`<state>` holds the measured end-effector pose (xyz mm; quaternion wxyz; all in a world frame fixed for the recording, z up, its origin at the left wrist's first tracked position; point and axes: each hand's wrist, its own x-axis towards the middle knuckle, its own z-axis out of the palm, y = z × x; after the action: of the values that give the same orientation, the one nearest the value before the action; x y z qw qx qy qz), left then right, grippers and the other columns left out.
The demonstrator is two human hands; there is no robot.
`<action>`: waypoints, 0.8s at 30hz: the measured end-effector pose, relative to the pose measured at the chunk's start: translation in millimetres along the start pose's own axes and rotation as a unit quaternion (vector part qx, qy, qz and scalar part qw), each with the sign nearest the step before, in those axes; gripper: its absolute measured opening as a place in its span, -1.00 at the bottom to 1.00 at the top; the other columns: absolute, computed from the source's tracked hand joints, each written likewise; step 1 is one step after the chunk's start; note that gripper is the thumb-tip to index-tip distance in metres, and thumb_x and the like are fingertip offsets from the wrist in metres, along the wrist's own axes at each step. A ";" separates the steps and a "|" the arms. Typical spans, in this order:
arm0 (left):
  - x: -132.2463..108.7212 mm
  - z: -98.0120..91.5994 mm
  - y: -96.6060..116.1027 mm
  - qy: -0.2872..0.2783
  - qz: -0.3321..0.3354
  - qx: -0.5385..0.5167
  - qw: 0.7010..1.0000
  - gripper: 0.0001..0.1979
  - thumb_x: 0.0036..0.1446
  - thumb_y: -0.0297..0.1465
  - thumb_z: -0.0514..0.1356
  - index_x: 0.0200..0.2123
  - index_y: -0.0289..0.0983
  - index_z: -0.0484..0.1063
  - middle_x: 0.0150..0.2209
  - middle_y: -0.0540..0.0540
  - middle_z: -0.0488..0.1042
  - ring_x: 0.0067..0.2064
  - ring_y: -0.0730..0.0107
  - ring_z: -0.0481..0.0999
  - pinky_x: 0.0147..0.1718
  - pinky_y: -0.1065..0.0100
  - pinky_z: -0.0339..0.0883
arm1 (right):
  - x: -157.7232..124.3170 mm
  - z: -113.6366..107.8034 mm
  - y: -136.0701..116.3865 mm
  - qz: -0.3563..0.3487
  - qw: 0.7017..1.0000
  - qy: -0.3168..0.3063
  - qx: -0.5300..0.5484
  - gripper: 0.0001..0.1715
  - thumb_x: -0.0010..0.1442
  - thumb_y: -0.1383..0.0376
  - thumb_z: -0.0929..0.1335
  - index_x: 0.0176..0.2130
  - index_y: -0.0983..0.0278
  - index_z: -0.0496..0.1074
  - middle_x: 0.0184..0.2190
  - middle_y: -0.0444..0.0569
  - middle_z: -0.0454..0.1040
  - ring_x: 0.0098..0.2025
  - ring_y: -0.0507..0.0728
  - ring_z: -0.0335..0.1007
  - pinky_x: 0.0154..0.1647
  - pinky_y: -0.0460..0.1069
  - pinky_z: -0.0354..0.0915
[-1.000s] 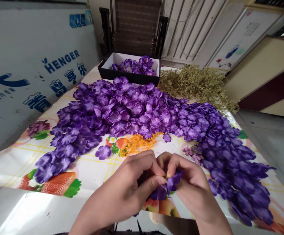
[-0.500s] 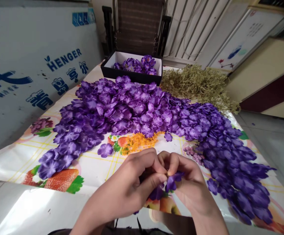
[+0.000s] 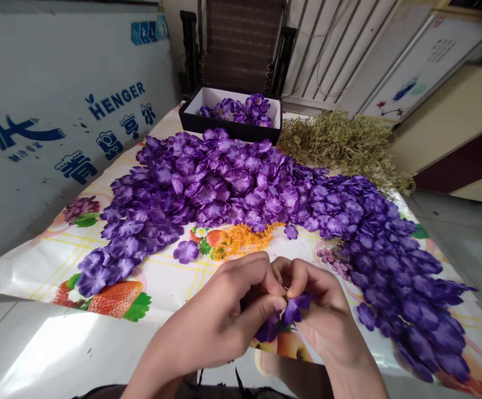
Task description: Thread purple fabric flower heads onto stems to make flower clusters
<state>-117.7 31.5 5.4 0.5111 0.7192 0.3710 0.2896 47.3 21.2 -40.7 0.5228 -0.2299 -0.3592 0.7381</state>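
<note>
Over the table's front edge, my left hand (image 3: 228, 310) and my right hand (image 3: 319, 302) meet, thumbs and fingertips pinched together. Between them is a purple artificial flower (image 3: 294, 309); its petals hang below the fingertips and its stem is mostly hidden by them. Both hands are closed on it. Just beyond the fingers lies a small heap of orange artificial stamens (image 3: 245, 239). Behind that spreads a broad pile of loose purple fabric petals (image 3: 224, 183), curving down the right side. One single petal (image 3: 186, 251) lies apart on the left.
A black box (image 3: 230, 128) with a white inside holds assembled purple flowers (image 3: 241, 109) at the back. Beside it sits a bundle of olive-green artificial stems (image 3: 338, 141). A fruit-print tablecloth (image 3: 162, 282) covers the table. A chair (image 3: 241, 44) stands behind; a white freezer (image 3: 58, 72) borders the left.
The whole view has shifted slightly, so the table contents appear a little further right. My hands keep nearly the same pinch on the flower.
</note>
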 end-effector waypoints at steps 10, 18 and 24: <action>-1.9 0.1 3.9 -0.029 0.010 0.008 1.000 -0.85 0.19 -0.58 0.07 -0.42 -0.28 0.26 -0.38 0.02 0.32 -0.35 0.49 0.30 -0.35 0.45 0.19 | -2.1 -2.4 -1.2 0.017 0.999 -0.029 0.015 -0.85 0.05 0.42 0.49 -0.42 0.20 0.47 -0.41 -0.14 0.41 -0.34 0.01 0.28 -0.38 -0.11 0.17; 1.6 5.9 -7.8 0.041 -0.029 -0.124 0.991 -0.84 0.25 -0.39 0.13 -0.40 -0.28 0.34 -0.41 0.03 0.34 -0.36 0.47 0.33 -0.35 0.44 0.20 | -5.7 1.9 -5.7 0.001 0.997 0.049 -0.052 -0.79 0.11 0.27 0.48 -0.23 0.12 0.43 -0.34 -0.16 0.44 -0.32 0.00 0.34 -0.30 -0.10 0.25; 7.3 9.5 -19.5 0.065 -0.039 -0.245 0.966 -0.84 0.24 -0.33 0.16 -0.36 -0.29 0.36 -0.39 0.01 0.33 -0.37 0.46 0.31 -0.37 0.42 0.21 | -13.8 18.8 -15.1 -0.078 0.958 0.138 -0.239 -0.89 0.22 0.30 0.38 -0.22 0.08 0.41 -0.28 -0.14 0.49 -0.23 0.05 0.44 -0.18 -0.07 0.37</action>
<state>-110.7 36.6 -15.9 0.6577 0.5362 0.3491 0.3976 47.8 5.7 -17.6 0.5531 -0.4191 -0.4659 0.5490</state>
